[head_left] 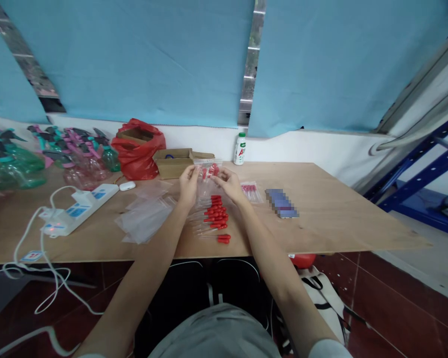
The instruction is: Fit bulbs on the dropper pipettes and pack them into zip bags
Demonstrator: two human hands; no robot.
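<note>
Between my hands, a clear zip bag (208, 186) with red-topped droppers inside is held up over the table. My left hand (188, 185) pinches its left side near the top. My right hand (228, 183) has its fingers closed at the bag's right side, by the red bulbs. Just below on the table lies a row of loose droppers (217, 215) with red rubber bulbs and clear stems pointing left. Empty clear bags (144, 219) are spread in a loose pile to the left. A filled bag of droppers (251, 192) lies flat beyond my right hand.
A phone (282, 203) lies to the right. A white bottle (240, 149) stands against the wall. A cardboard box (173, 164), a red plastic bag (140, 156) and several spray bottles (85, 161) fill the back left. A power strip (80, 211) with trailing cables sits at left.
</note>
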